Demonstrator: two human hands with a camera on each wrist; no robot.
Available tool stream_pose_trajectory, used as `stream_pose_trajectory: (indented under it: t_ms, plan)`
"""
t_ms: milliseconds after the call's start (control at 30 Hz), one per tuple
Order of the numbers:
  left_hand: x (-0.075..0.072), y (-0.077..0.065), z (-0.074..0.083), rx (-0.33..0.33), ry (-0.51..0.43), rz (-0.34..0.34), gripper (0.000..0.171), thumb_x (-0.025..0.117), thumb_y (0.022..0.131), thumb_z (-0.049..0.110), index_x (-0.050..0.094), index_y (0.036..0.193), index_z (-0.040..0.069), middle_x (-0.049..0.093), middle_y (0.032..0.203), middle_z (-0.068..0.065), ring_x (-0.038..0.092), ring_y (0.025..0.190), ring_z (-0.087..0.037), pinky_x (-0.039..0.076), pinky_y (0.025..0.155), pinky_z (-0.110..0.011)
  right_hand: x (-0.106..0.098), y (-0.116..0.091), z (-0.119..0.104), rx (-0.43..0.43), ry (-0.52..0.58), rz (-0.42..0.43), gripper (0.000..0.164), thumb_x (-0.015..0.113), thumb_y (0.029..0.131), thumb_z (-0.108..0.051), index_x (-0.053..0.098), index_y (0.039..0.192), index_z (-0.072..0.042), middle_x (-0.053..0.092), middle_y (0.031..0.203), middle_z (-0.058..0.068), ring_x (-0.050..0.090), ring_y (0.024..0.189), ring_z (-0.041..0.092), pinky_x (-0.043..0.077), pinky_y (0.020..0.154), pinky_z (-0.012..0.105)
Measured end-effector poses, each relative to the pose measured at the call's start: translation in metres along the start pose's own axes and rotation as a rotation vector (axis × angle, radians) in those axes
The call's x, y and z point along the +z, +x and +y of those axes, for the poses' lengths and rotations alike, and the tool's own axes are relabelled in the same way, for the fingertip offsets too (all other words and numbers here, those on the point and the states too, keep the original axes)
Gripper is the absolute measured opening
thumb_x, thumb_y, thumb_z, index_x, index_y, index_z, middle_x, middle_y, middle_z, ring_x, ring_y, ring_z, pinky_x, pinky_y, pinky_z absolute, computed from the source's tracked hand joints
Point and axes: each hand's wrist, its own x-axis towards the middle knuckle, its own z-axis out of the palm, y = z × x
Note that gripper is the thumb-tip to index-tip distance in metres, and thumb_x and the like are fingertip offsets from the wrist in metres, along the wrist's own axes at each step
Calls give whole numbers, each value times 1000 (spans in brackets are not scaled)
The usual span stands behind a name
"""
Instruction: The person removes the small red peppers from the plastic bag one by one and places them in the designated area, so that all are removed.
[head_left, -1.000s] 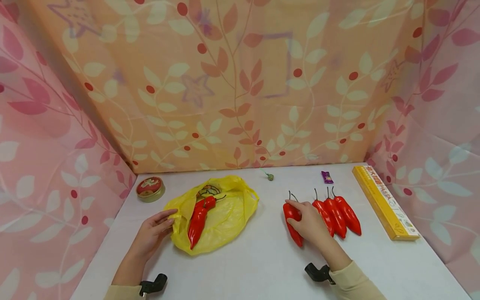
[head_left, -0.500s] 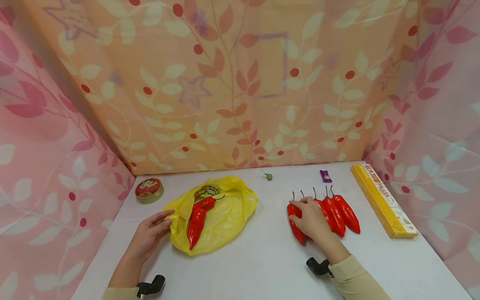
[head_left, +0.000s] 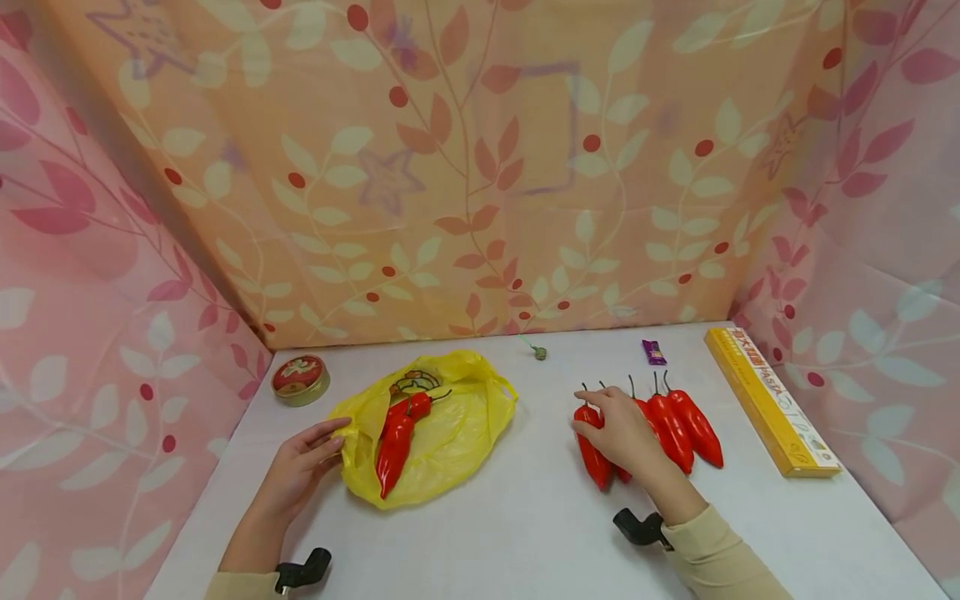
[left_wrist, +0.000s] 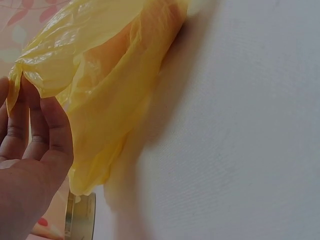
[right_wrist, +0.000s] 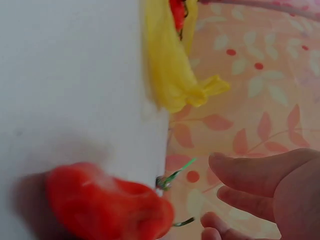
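My left hand point(head_left: 303, 467) pinches the rim of a yellow plastic bag point(head_left: 457, 454), which lies spread on the table at left of centre. In the left wrist view the bag's edge point(left_wrist: 47, 82) is caught between thumb and fingers. Red chili peppers point(head_left: 395, 454) overlap inside the bag. On the right, my right hand point(head_left: 622, 429) hovers over the leftmost red chili pepper point(head_left: 594, 458) of a row. In the right wrist view its fingers are apart and clear of the pepper point(right_wrist: 107, 202). Part of another pepper in the row is hidden under this hand.
More red chili peppers point(head_left: 693, 429) lie to the right of my right hand. Beyond them are a yellow pasta box point(head_left: 772, 404) and a purple packet point(head_left: 653, 352). A small green item point(head_left: 540, 353) sits at the back; a round red-and-gold tin point(head_left: 300, 381) stands at left.
My right hand has shifted the leftmost pepper slightly right, towards the row, and let it go; its fingers have straightened. My left hand has kept its hold on the bag.
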Motion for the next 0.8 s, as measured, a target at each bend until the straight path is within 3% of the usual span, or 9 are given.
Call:
stream_pose_trajectory:
  t_ms: [300, 533, 800]
  plan:
    - [0, -1, -2, -6, 1, 6, 47, 63, 101, 19, 52, 143, 2, 62, 129, 8, 64, 114, -6, 55, 95, -24, -4, 6, -40, -126, 125, -13, 50, 77, 90, -32, 64, 136, -18, 68, 121, 7, 64, 102, 24, 59, 79, 38]
    - [0, 0, -4, -9, 9, -5, 48, 64, 101, 21, 52, 143, 3, 58, 137, 2, 63, 115, -7, 54, 97, -24, 11, 20, -71, -182, 261, 5, 47, 78, 89, -27, 66, 133, -19, 72, 118, 5, 68, 100, 21, 60, 78, 35]
    - [1, 2, -4, -13, 18, 4, 48, 65, 100, 23, 54, 143, 5, 55, 140, 0, 62, 115, -8, 54, 96, -24, 41, 39, -105, -214, 419, -74, 54, 78, 89, -32, 61, 139, -21, 71, 118, 5, 68, 99, 20, 60, 81, 33]
